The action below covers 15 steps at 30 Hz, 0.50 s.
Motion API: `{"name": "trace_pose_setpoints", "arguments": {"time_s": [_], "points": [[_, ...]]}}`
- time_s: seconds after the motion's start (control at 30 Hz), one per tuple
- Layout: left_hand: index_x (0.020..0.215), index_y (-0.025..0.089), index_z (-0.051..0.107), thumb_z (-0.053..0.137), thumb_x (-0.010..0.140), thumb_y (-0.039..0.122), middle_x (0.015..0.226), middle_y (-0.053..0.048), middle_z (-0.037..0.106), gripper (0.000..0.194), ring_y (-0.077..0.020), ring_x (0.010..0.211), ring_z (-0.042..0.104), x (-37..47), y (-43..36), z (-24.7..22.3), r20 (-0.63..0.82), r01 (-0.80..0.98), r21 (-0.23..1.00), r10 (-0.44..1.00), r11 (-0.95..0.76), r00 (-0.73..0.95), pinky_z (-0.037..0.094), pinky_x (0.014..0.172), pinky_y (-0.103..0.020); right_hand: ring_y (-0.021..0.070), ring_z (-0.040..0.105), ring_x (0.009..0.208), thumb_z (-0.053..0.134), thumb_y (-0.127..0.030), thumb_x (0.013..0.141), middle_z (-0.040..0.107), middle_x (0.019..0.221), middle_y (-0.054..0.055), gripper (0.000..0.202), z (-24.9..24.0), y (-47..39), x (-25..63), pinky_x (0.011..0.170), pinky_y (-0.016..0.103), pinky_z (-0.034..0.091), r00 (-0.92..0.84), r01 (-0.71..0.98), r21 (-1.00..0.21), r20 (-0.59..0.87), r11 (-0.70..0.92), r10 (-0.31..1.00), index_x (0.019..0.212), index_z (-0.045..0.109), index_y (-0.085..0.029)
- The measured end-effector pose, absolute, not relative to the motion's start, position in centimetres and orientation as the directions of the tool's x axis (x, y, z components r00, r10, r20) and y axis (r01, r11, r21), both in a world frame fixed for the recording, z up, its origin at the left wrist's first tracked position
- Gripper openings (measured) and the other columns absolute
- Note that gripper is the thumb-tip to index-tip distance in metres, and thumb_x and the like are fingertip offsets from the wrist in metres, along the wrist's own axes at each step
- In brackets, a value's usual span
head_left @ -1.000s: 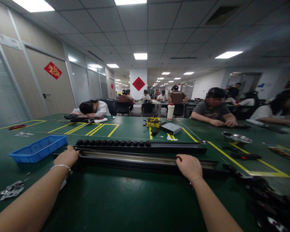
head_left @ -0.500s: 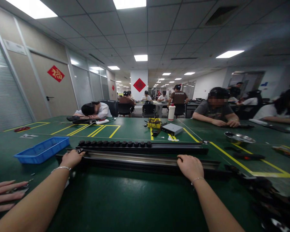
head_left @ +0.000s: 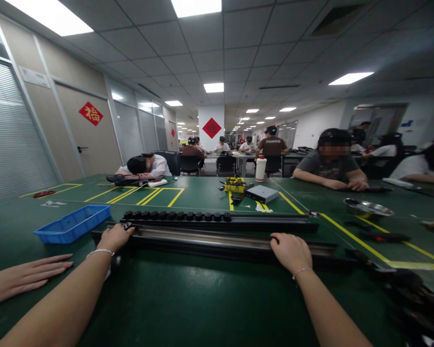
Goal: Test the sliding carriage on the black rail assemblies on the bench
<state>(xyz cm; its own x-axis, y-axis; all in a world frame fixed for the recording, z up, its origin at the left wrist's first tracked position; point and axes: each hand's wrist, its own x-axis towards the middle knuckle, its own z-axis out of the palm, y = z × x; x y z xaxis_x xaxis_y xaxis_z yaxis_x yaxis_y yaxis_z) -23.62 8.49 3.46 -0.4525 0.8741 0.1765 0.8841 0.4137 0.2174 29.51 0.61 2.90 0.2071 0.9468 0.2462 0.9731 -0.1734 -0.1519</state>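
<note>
A long black rail (head_left: 210, 238) with a shiny metal channel lies crosswise on the green table in front of me. My left hand (head_left: 115, 239) is closed over its left end, and a small dark piece (head_left: 128, 225) shows at the fingertips. My right hand (head_left: 292, 250) is wrapped over the same rail toward its right end, fingers curled over the far edge. Just behind lies a second black rail (head_left: 271, 220), its left part carrying a row of several black round pieces (head_left: 177, 216).
A blue tray (head_left: 72, 225) stands left of the rails. Another person's hand (head_left: 25, 279) lies flat at the left. At the right are a metal bowl (head_left: 369, 208) and dark parts (head_left: 408, 289). A white bottle (head_left: 261, 169) and grey box (head_left: 262, 193) stand farther back.
The other person's hand at the left has moved inward and now lies flat; the small shiny bits seen around it no longer show. The view has shifted slightly; both my hands keep their hold.
</note>
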Motion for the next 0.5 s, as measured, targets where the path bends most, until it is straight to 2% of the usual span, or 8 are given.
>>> {"name": "trace_pose_setpoints", "arguments": {"time_s": [0.17, 0.27, 0.37, 0.5], "points": [[0.102, 0.010, 0.061, 0.045, 0.073, 0.050, 0.103, -0.020, 0.066, 0.053, -0.0343, 0.106, 0.057, -23.0, 8.4, 3.6, 0.115, 0.877, 0.204, 0.878, 0.436, -0.464, 0.043, 0.086, -0.040, 0.0200, 0.055, 0.105, 0.032, -0.033, 0.083, 0.065, 0.113, 0.003, 0.043, 2.8, 0.6, 29.6, 0.093, 0.036, 0.032, 0.197, 0.976, -0.145, 0.246, -0.164, 0.949, 0.108, 0.066, -0.025], [0.106, 0.007, 0.060, 0.045, 0.075, 0.051, 0.108, -0.021, 0.064, 0.056, -0.0342, 0.108, 0.056, -22.4, 8.2, 3.7, 0.093, 0.874, 0.206, 0.880, 0.440, -0.466, 0.042, 0.087, -0.038, 0.0201, 0.055, 0.105, 0.032, -0.033, 0.082, 0.065, 0.113, 0.003, 0.043, 2.9, 0.6, 29.6, 0.093, 0.036, 0.032, 0.193, 0.977, -0.140, 0.250, -0.162, 0.949, 0.107, 0.066, -0.024], [0.107, 0.005, 0.058, 0.045, 0.076, 0.050, 0.110, -0.023, 0.063, 0.056, -0.0336, 0.108, 0.056, -21.7, 7.9, 3.7, 0.088, 0.874, 0.216, 0.883, 0.435, -0.461, 0.043, 0.086, -0.037, 0.0202, 0.055, 0.105, 0.032, -0.032, 0.082, 0.065, 0.113, 0.004, 0.043, 3.0, 0.5, 29.5, 0.093, 0.037, 0.033, 0.193, 0.977, -0.139, 0.251, -0.162, 0.949, 0.107, 0.066, -0.024], [0.106, 0.008, 0.058, 0.047, 0.076, 0.050, 0.105, -0.021, 0.065, 0.052, -0.0329, 0.105, 0.058, -20.9, 7.6, 3.5, 0.112, 0.879, 0.238, 0.887, 0.414, -0.448, 0.044, 0.082, -0.037, 0.0207, 0.055, 0.105, 0.032, -0.033, 0.082, 0.065, 0.113, 0.004, 0.043, 3.0, 0.5, 29.5, 0.093, 0.037, 0.033, 0.186, 0.977, -0.148, 0.249, -0.153, 0.950, 0.108, 0.066, -0.024]]}}
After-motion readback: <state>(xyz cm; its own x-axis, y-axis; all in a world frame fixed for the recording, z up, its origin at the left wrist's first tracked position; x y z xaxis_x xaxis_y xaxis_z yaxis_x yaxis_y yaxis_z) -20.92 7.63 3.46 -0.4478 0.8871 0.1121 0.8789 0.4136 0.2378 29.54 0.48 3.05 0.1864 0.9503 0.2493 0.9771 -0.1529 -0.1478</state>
